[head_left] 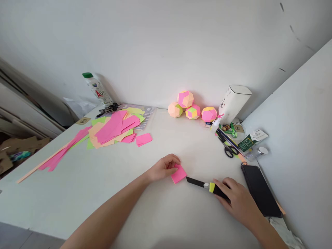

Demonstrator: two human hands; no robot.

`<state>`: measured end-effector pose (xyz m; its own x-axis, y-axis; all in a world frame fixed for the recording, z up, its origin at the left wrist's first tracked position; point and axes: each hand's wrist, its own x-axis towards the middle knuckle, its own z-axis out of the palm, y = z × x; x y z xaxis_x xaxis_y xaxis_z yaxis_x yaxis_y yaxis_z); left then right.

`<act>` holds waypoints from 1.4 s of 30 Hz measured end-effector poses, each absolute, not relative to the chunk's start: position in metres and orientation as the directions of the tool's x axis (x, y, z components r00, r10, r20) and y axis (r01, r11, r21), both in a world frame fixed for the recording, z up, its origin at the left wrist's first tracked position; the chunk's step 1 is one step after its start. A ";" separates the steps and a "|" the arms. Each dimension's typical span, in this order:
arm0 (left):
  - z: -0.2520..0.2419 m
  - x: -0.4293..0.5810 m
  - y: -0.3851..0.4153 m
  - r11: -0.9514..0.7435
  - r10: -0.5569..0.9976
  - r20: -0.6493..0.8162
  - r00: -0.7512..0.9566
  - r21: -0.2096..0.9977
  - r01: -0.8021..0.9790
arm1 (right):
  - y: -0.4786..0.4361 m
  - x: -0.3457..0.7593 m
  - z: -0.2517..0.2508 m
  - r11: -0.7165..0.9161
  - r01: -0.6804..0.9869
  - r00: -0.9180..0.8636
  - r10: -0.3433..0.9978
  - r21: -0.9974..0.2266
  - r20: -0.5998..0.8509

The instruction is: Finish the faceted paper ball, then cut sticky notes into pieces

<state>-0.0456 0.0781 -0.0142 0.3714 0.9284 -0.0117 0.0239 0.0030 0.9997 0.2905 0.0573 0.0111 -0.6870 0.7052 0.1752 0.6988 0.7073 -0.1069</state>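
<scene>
I see both forearms stretched out over the desk [109,193], my left hand [164,168] loosely curled with fingertips pressed down, my right hand [237,200] closed, knuckles up.

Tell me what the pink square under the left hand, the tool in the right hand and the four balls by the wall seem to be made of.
Pink square: thin matte paper, flat with a crisp edge. Tool in the right hand: probably plastic, smooth black body with a yellow part. Balls: apparently folded paper, matte facets in pink, orange and green. Left hand rests on the square.
</scene>
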 end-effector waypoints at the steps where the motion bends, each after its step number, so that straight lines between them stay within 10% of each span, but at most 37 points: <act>1: -0.014 -0.046 0.078 0.002 0.928 -0.012 0.371 1.000 0.026 | 0.057 0.290 0.011 0.708 0.698 -0.686 0.704 -0.107 0.181; 42: -0.015 -0.046 0.078 -0.002 0.928 -0.014 0.373 0.999 0.041 | 0.057 0.290 0.012 0.711 0.698 -0.688 0.699 -0.087 0.196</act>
